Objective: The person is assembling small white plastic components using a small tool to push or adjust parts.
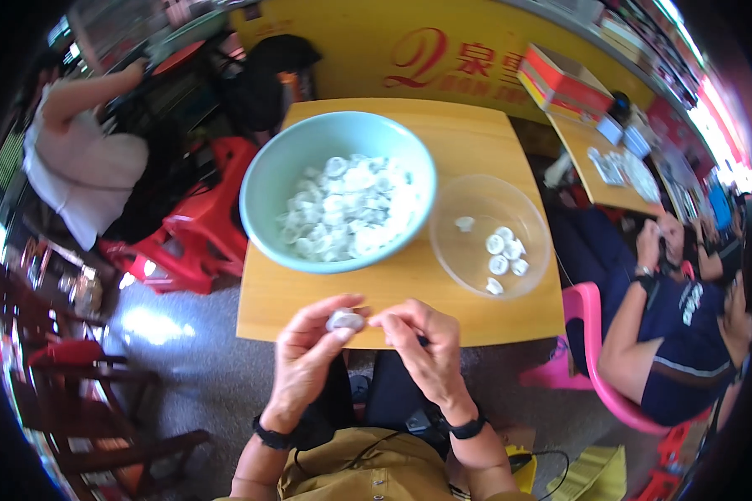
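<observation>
My left hand [302, 355] pinches a small round white plastic cap [344, 319] between thumb and fingers, just above the table's near edge. Close beside it, my right hand [426, 351] is closed in a pinch. A dark end pokes out by its fingers, but what it grips is too small to make out. Beyond my hands stands a wide pale-blue basin [255, 204] heaped with similar white plastic pieces [342, 204]. To its right, a clear shallow bowl [451, 271] holds several white caps [498, 264].
Everything stands on a small wooden table [468, 134]. A seated person [677, 342] in dark clothes is at the right by a pink chair [593, 342]. At the left, another person [83, 159] sits on red stools [213, 217]. A cardboard box [564, 83] rests on a second table.
</observation>
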Motion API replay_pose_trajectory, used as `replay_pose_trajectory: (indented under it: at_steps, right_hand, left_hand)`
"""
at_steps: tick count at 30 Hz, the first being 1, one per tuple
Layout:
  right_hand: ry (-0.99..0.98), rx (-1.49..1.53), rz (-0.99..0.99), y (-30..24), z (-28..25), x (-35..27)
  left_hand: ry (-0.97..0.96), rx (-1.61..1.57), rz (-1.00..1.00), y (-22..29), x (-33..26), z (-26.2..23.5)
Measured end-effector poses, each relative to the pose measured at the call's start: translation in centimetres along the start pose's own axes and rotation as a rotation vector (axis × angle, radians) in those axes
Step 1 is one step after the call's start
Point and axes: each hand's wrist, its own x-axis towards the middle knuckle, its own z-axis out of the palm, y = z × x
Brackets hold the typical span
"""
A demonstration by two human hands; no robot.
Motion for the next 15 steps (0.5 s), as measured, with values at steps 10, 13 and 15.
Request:
replay_pose_trajectory:
  at_steps: [10,13,15]
  right_hand:
    - [0.094,-0.184,0.015,-0.9,0.6,-1.6]
    - [0.133,-0.137,0.028,-0.4,0.6,-1.6]
    - [0.169,-0.046,0.082,-0.4,0.6,-1.6]
  left_hand:
    - [-0.163,-0.048,0.000,-0.4,-0.3,1.5]
    - [-0.180,-0.072,0.015,0.0,-0.4,1.6]
    - [-0.188,-0.073,0.031,-0.1,-0.6,1.3]
